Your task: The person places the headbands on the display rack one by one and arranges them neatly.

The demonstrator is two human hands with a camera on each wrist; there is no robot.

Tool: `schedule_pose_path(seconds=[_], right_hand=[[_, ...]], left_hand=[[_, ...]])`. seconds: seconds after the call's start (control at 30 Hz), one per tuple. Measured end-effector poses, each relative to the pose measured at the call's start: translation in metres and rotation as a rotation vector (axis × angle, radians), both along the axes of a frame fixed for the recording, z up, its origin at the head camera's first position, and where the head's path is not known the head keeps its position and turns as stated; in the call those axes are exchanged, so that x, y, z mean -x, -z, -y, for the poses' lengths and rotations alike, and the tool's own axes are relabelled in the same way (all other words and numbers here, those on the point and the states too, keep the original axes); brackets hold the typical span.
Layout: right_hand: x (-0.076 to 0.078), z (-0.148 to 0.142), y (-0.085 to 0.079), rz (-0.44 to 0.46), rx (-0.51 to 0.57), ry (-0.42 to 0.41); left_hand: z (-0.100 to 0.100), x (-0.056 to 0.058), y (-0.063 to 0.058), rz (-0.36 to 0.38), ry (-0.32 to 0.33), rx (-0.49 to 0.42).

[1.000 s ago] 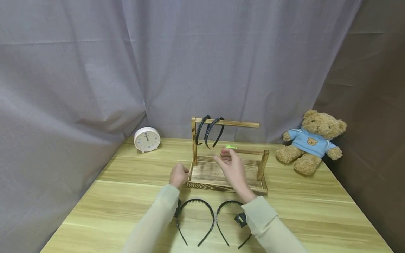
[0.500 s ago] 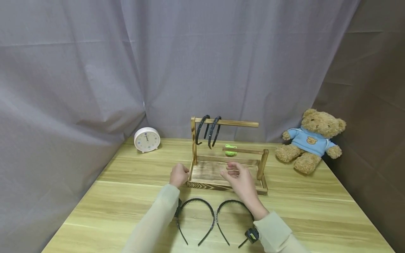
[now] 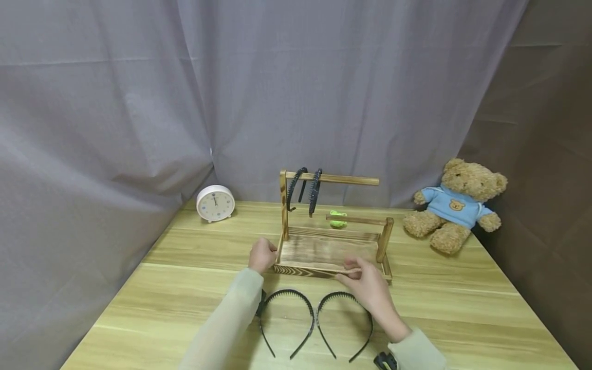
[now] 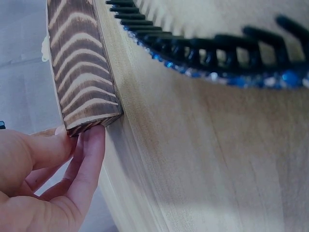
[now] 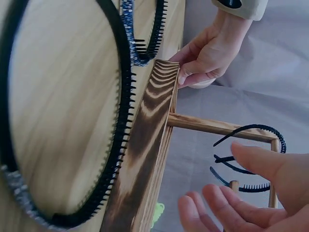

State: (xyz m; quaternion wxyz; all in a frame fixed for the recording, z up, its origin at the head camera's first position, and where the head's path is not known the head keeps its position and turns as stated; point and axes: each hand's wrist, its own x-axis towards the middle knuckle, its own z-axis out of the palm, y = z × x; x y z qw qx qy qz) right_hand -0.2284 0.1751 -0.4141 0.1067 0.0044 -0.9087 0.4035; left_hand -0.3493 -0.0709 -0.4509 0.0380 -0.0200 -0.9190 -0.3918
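Note:
My left hand (image 3: 262, 255) holds the left front corner of a wooden display rack (image 3: 302, 271). In the left wrist view, thumb and fingers pinch the end of its striped front rail (image 4: 82, 72). My right hand (image 3: 367, 285), fingers loosely bent and holding nothing, hovers by the rack's front edge, above the right headband (image 3: 339, 294). Left of that lies another toothed black headband (image 3: 287, 292); both are on the table, ends toward me. Two more headbands hang from the upper bar, one near the post (image 3: 290, 195) and one beside it (image 3: 314, 192).
A white round clock (image 3: 215, 204) stands at the back left. At the back right sits a teddy bear (image 3: 462, 205) in a blue top. A small bright green object (image 3: 338, 220) lies behind the rack's lower bar (image 3: 358, 220). Grey curtains (image 3: 296, 92) close off the back.
My right hand has come down and toward me from near the hanging headbands to the rack's front edge. The second hanging headband has swung and turned. My left hand has stayed put.

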Motion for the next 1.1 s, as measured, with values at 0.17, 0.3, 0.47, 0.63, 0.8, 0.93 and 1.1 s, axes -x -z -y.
schedule_pose_path(seconds=[0.17, 0.3, 0.47, 0.63, 0.8, 0.93, 1.1], right_hand=[[-0.010, -0.009, 0.006, 0.063, -0.019, 0.012], [-0.018, -0.016, 0.013, 0.098, -0.077, 0.005], [-0.026, -0.027, 0.019, 0.178, -0.143, 0.004], [-0.031, -0.037, 0.021, 0.265, -0.180, -0.017], [-0.038, -0.043, 0.024, 0.389, -0.163, -0.048], [-0.043, -0.045, 0.025, 0.437, -0.188, -0.075], [-0.045, -0.043, 0.028, 0.451, -0.216, -0.102]], left_hand=[[-0.001, 0.000, -0.001, -0.004, -0.001, -0.005], [-0.002, -0.001, -0.002, 0.000, -0.005, -0.007], [-0.002, -0.002, -0.002, 0.011, -0.007, -0.004], [-0.001, -0.002, -0.002, 0.005, -0.011, -0.008], [-0.001, -0.003, -0.003, 0.002, -0.006, -0.007], [-0.001, -0.003, -0.003, -0.005, -0.004, 0.005], [-0.001, -0.002, -0.003, -0.019, -0.015, 0.007]])
